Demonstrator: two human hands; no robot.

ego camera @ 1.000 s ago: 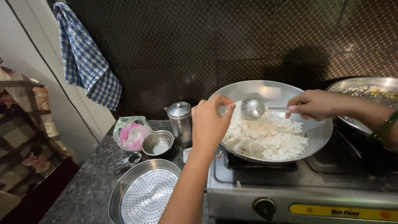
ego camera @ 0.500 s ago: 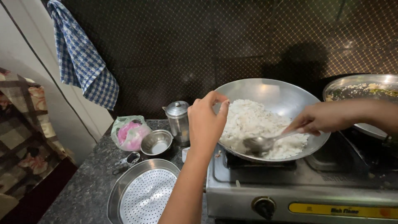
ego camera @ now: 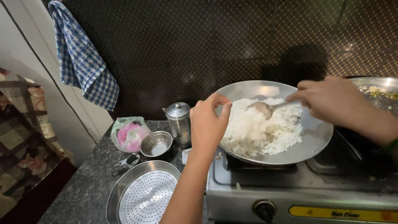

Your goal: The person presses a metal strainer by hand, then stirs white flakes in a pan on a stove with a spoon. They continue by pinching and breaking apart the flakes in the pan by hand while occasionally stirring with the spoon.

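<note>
A steel gas stove [ego camera: 302,195] fills the lower right, and on its left burner sits a wide, shallow steel pan [ego camera: 315,137] holding a heap of white rice flakes [ego camera: 257,128]. The pan looks tipped slightly toward the left. The left hand [ego camera: 207,124] grips the pan's near-left rim, fingers curled closed over the edge, steadying it. The right hand [ego camera: 331,99] is closed around the handle of a steel spoon [ego camera: 265,108], whose bowl now lies on top of the heap near its middle. 1 second ago the spoon was lifted clear above the flakes; half a second ago it dug into the near edge of the heap; now it has come up to the centre. The flakes look turned over and spread wider across the pan, so the stirring appears well under way.

A second steel pan [ego camera: 379,89] with greenish food sits at the right edge. On the dark speckled desk [ego camera: 83,195], left of the stove, lies a round perforated steel plate [ego camera: 145,197].

A blue and white checked cloth [ego camera: 83,62] hangs on the wall at upper left. A clear plastic bag [ego camera: 129,133] with pink contents and green trim sits by the wall, beside a small steel bowl [ego camera: 156,144] and a lidded steel canister [ego camera: 179,121]. A long yellow label strip [ego camera: 342,213] runs along the stove's front, right of a black knob [ego camera: 264,207].
</note>
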